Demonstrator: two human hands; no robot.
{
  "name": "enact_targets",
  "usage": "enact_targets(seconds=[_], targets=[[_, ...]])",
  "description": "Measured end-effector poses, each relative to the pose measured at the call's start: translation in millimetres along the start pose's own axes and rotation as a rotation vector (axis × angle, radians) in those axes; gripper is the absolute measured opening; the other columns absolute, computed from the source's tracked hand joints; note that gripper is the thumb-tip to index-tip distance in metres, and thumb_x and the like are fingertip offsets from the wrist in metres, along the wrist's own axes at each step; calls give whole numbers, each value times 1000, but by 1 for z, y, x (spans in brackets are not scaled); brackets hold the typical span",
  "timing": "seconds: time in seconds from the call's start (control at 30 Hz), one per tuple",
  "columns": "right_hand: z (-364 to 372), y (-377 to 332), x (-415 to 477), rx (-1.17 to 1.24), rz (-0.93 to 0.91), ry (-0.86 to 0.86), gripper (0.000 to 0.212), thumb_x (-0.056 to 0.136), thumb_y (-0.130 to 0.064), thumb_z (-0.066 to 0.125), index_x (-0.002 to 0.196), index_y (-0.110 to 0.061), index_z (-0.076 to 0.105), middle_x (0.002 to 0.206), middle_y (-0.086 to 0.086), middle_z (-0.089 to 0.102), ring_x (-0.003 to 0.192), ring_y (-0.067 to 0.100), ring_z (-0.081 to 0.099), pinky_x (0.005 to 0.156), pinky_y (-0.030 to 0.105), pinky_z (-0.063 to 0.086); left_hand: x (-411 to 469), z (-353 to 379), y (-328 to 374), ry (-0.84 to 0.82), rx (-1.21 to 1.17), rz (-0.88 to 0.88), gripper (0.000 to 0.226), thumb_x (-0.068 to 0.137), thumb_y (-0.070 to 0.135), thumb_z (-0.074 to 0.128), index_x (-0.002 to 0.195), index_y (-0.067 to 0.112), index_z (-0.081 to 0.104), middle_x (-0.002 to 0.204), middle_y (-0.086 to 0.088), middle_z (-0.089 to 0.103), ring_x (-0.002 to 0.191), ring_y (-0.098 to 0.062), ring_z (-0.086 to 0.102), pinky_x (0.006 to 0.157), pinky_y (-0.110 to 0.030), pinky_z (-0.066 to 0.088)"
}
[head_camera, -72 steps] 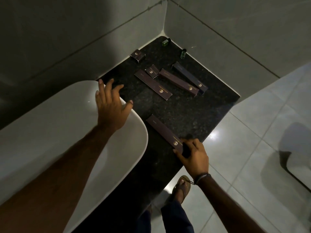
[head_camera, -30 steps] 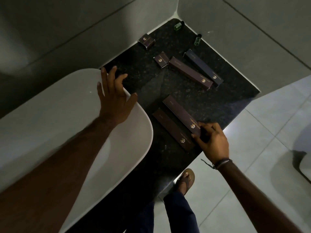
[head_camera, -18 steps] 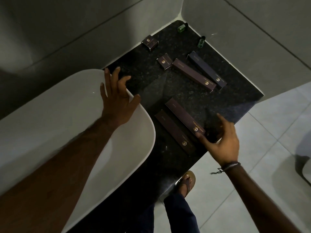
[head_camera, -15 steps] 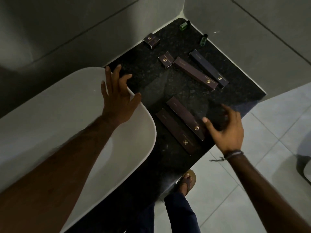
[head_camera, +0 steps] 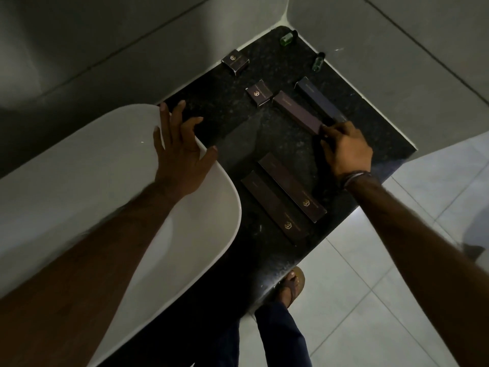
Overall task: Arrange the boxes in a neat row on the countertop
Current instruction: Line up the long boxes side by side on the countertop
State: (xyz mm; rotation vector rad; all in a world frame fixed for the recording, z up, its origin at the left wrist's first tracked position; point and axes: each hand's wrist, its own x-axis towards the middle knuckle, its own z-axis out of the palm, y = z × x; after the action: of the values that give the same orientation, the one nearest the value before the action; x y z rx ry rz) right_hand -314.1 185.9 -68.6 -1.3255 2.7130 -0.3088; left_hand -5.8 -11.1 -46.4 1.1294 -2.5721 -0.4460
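Note:
Dark boxes with gold logos lie on the black granite countertop. Two long brown boxes rest side by side near the front edge. Farther back, my right hand grips the near end of a third long brown box. A long dark blue box lies just beyond it, its near end hidden by my fingers. Two small square boxes sit toward the back wall. My left hand rests spread on the basin rim, holding nothing.
A white oval basin fills the left side. Two small green bottles stand in the back corner by the grey tiled walls. The counter ends at right over a pale tiled floor, where my sandalled foot shows.
My right hand let go of the second long box beside the first near the front edge, then reached back and took hold of the third long brown box. My left hand stayed on the basin.

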Motion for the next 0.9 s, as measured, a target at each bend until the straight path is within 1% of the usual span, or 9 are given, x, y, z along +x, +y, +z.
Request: enact_targets(seconds=[0.1,0.2,0.3,0.4,0.6,0.7,0.77,0.8,0.9], targets=[[1,7,-28,48,26,-12,40,94,-33,56,132,-20,59,138,9,49,122,28,51,97,39,47,0,1,0,-3,-5,2,64,86,57,42,139,28,22,164,-13,13,153,-39,-1,118,-65,12],[0,15,-67,77,51,-12,43,93,-37,52,130,-18,60,130,9,51,112,27,54,88,38,52,-1,1,1,5,-18,5,63,86,56,43,138,28,22,164,-14,15,152,-40,0,117,-66,13],[1,23,-102,60,41,-6,41,92,-35,56,128,-17,62,124,8,52,105,25,55,78,35,54,-1,0,1,13,-27,7,62,87,54,44,138,27,23,164,-15,16,152,-40,1,117,-67,14],[3,28,-121,50,46,10,36,92,-33,62,124,-18,66,119,7,55,100,25,56,71,29,49,-1,1,1,18,-26,8,61,87,53,44,138,26,23,163,-15,17,152,-40,1,117,-67,14],[5,24,-125,70,87,12,36,91,-30,65,124,-16,68,118,7,56,98,24,57,71,25,43,-2,3,0,33,-14,18,60,88,51,47,137,26,24,163,-16,19,152,-40,3,116,-67,16],[3,23,-126,84,92,8,38,91,-31,65,126,-15,67,118,9,56,99,26,57,72,31,52,-2,4,0,40,-27,16,59,88,51,47,137,25,25,163,-16,19,152,-40,3,116,-67,16],[-1,18,-126,95,85,0,42,91,-33,64,130,-16,65,119,10,55,100,27,56,73,40,57,-3,4,1,41,-27,13,59,88,51,47,137,26,25,163,-15,18,152,-40,3,116,-67,16],[-4,16,-126,87,80,-5,48,91,-36,64,135,-17,61,120,10,54,100,26,56,72,40,56,-3,3,1,39,-25,9,58,88,51,46,136,26,25,163,-15,18,152,-40,2,117,-66,15],[-21,18,-115,113,149,116,73,87,-56,66,149,-25,43,121,12,51,93,16,50,66,28,45,-2,2,0,19,-22,0,57,88,52,44,135,27,25,164,-14,15,153,-39,0,117,-64,13]])
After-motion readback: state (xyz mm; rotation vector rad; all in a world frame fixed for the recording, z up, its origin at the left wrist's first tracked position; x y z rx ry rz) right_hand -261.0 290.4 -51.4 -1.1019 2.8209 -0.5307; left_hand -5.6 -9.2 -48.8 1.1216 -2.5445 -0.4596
